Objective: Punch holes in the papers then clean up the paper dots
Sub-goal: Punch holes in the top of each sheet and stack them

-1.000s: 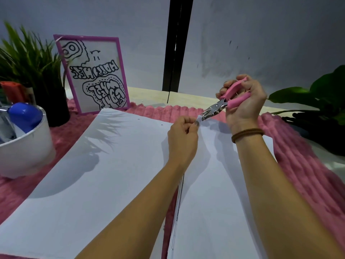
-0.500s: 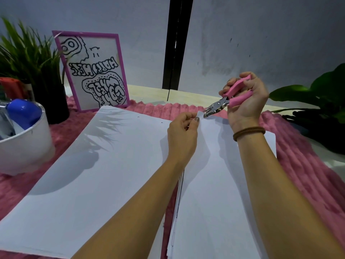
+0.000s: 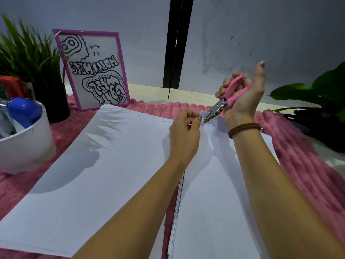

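Observation:
A white sheet (image 3: 220, 184) lies on the right, its far left corner lifted. My left hand (image 3: 184, 135) pinches that corner. My right hand (image 3: 242, 98) grips a pink-handled hole punch (image 3: 226, 99), thumb stretched upward, fingers curled round the handles. The punch's metal jaws (image 3: 210, 116) sit over the lifted corner's edge. A second white sheet (image 3: 97, 165) lies flat to the left and shows three small punched holes along its far edge. More sheets lie stacked under the right one. No loose paper dots can be made out.
A pink ribbed fluffy mat (image 3: 308, 165) covers the desk. A white tub (image 3: 26, 143) with a blue tool stands at left, behind it a potted grass plant (image 3: 31, 58) and a purple-framed drawing (image 3: 93, 71). A leafy plant (image 3: 321, 101) sits right.
My right hand has rotated, its thumb now raised, and the punch jaws have dropped onto the paper corner. My left hand has raised the corner slightly.

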`<state>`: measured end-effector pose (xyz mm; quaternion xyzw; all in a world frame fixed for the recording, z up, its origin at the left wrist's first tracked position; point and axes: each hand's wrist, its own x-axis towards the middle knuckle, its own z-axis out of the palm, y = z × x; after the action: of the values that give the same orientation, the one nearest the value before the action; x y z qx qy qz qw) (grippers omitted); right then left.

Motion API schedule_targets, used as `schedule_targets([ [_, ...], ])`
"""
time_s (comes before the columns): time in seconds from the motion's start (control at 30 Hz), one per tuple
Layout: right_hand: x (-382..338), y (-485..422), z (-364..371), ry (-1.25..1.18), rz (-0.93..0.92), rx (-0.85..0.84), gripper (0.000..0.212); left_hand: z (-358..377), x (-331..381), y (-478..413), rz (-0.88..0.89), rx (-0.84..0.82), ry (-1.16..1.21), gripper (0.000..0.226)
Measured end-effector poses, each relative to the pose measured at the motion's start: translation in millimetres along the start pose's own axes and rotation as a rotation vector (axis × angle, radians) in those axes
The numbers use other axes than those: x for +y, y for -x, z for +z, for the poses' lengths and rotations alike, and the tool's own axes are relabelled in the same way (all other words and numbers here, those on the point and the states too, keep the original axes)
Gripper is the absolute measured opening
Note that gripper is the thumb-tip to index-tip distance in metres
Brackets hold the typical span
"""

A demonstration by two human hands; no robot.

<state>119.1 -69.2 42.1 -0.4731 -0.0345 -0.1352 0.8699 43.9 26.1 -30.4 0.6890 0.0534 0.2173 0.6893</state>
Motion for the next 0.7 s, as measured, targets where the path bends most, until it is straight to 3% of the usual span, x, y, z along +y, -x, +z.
schedule_targets([
  [0.7, 8.9, -1.8, -0.3, 0.002, -0.018, 0.112, 0.035, 1.1, -2.4, 1.4, 0.066, 0.015, -0.191, 0.006],
])
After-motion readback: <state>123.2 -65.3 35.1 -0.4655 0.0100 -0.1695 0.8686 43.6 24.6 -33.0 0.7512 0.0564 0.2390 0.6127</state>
